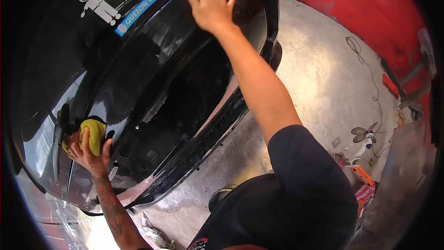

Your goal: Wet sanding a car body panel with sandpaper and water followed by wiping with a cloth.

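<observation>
Between eight and nine o'clock: one yellow cloth, folded or bunched into a thick wad, pressed to the glossy black vehicle. Your left hand holds it, grip narrowed around the wad, fingers curled over its outer side, thumb apart toward four o'clock. Just beside it toward nine, one dark wiper arm.

Handling, cloth: likely light and soft, with a plush look; it should squash readily and suffer little from rough treatment. Best hold: across the thick middle, fingers spread, so your pressure goes evenly through the folds and no loose corner trails.

At twelve o'clock: your right hand, palm toward the vehicle, grip wide, digits fanned. Whether anything lies beneath the palm, you cannot tell from here.

Handling, vehicle: heavy and stiff as a body, its gloss probably slippery to bare skin and easily scratched. Best contact: a flat palm on the broad panel, clear of the wiper arm, which looks thin enough to bend or snag.

Toward eleven: one blue strip sticker; its edges may catch the cloth.

Just past three, on the floor: one fan, well apart from both hands.
</observation>
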Available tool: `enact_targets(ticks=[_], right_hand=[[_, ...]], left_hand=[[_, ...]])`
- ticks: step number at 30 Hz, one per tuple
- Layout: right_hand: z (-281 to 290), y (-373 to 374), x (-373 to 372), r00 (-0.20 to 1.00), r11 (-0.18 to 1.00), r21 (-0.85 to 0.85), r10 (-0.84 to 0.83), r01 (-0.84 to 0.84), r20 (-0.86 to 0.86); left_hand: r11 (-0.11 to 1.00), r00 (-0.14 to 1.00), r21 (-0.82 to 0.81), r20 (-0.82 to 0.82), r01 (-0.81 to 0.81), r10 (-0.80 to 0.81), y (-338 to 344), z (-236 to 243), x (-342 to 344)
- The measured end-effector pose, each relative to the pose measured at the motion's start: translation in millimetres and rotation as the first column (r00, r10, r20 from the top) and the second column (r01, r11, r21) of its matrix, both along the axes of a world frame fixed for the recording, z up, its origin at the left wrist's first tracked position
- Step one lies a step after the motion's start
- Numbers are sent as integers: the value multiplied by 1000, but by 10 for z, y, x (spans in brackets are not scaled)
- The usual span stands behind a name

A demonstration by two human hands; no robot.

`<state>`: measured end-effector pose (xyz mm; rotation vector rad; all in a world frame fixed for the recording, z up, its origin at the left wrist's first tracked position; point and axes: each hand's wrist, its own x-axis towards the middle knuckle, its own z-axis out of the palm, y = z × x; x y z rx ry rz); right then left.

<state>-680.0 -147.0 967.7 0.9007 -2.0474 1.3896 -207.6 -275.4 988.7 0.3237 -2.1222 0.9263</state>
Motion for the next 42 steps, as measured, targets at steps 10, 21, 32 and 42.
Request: enact_targets(ticks=[10,21,32,42], right_hand=[[-437,254,580,964,995,51,93,-83,-250],[-245,359,-372,992,997,32,75,-72,-100],[-314,183,-233,989,993,88,87,-77,-122],[-66,93,-818,997,998,50,39,-36,-68]], left_hand=[[985,967,-81,218,153,-133,718,658,-3273],[955,951,-154,223,252,-215,805,974,-4492],[982,989,-121,-22,143,-147,455,463,-2476],[983,984,-52,20,-174,175,-108,-127,396]])
